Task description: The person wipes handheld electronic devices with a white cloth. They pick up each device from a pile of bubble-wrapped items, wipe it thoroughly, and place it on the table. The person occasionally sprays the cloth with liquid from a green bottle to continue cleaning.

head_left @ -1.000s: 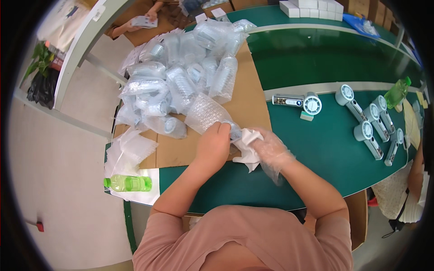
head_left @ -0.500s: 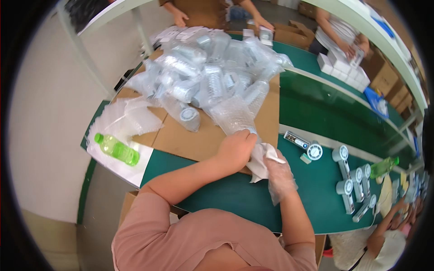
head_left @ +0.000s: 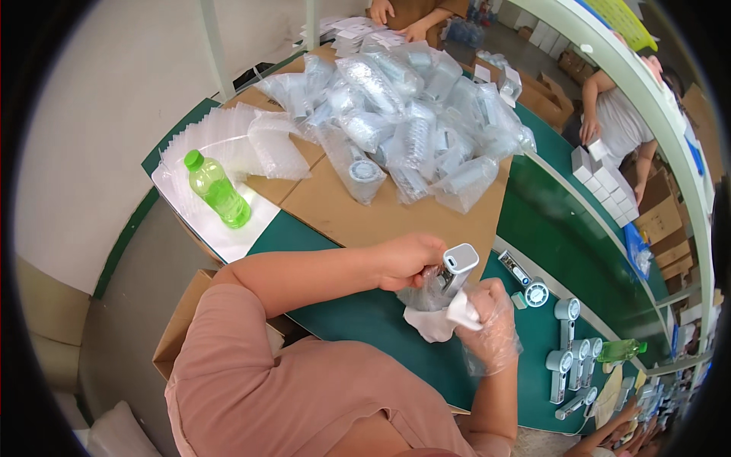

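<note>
My left hand (head_left: 415, 263) is closed around a silver handheld fan (head_left: 461, 260), whose pale end cap with a small port points up toward me. Clear crinkled film shows around the fan's lower part, and its head is hidden. In a clear plastic glove, my right hand (head_left: 487, 324) grips a white cloth (head_left: 430, 321) pressed up against the fan. Just beyond my hands lies a cardboard sheet (head_left: 373, 221), with a pile of bubble-wrapped fans (head_left: 411, 114) on its far part.
At right, several unwrapped fans (head_left: 560, 373) and a green bottle (head_left: 620, 350) lie on the green table (head_left: 320, 305). Another green bottle (head_left: 217, 189) rests at left beside fanned bubble bags (head_left: 221, 137). Co-workers stand across the table, one by stacked white boxes (head_left: 601, 183).
The view has swung right. My left hand, which was at a bubble bag by the pile, now holds a fan upright beside the cloth. My right hand still has the cloth.
</note>
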### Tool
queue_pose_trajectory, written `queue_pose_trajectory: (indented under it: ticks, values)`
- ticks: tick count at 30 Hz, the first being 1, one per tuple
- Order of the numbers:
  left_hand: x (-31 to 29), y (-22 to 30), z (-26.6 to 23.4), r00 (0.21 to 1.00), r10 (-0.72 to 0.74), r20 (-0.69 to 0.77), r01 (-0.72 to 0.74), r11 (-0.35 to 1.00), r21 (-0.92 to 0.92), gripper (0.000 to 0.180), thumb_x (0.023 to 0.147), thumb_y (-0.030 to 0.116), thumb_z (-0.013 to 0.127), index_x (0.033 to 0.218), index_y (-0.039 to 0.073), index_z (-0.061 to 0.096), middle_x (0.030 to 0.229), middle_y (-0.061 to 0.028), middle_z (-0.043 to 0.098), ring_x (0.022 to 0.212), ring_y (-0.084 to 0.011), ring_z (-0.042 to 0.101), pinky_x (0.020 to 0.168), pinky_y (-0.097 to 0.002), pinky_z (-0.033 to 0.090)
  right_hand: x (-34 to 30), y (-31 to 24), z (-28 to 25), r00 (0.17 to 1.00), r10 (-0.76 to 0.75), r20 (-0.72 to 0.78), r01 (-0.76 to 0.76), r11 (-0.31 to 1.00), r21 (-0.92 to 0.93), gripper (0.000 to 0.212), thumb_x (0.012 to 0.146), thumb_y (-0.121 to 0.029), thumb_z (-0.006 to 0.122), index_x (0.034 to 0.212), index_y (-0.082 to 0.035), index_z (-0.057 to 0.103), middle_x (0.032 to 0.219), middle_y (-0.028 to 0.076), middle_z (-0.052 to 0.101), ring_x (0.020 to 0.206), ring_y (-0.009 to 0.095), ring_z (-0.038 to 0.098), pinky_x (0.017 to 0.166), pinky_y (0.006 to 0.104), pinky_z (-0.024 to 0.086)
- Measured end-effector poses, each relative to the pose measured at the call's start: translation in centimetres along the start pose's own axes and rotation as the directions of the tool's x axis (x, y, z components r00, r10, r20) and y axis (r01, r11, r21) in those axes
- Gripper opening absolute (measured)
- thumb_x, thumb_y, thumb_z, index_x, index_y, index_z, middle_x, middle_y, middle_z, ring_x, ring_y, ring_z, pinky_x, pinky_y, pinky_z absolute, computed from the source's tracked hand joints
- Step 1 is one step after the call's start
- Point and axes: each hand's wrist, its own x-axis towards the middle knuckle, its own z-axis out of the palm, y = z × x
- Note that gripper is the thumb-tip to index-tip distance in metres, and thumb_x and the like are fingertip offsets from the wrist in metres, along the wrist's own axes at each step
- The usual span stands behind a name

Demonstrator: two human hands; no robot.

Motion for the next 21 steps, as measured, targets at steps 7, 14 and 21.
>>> queue_pose_trajectory:
  ticks: [7,14,21]
  values:
    - [-3.0,3.2,1.2,0.996,0.021,0.091,-0.054,0.926,0.375,0.012,0.092,0.013,0.054,0.083,0.006,0.059,0.069,-0.0005,0.054,0.057,-0.0072,0.048,0.048,-0.0233,0.037,-1.3,-0.7,-1.3,0.993,-0.073,-0.092,0.086,0.985,0.151,0.032,0.053,-0.004,0.077,0.084,-0.010,0.067,0.086,0.010,0.052,0.077,0.029,0.057,0.061,0.0372,0.048]
    - [-5.0,5.5,3.2,0.976,0.102,0.192,-0.202,0.753,0.626,0.017,0.093,0.017,0.056,0.083,0.004,0.058,0.067,0.0008,0.055,0.059,-0.0065,0.049,0.052,-0.0236,0.038,-1.7,-3.9,-3.8,0.990,-0.092,-0.109,0.111,0.976,0.185,0.036,0.051,-0.007,0.080,0.084,-0.009,0.067,0.088,0.008,0.052,0.071,0.025,0.057,0.059,0.0328,0.047]
    - [-4.0,5.9,3.6,0.960,0.107,0.259,-0.242,0.783,0.573,0.019,0.092,0.021,0.058,0.083,0.004,0.059,0.069,-0.0010,0.056,0.059,-0.0073,0.048,0.052,-0.0247,0.039,-2.0,-3.4,-4.6,0.981,-0.095,-0.169,0.129,0.971,0.200,0.033,0.054,-0.005,0.079,0.083,-0.009,0.065,0.088,0.007,0.052,0.071,0.023,0.055,0.058,0.0296,0.043]
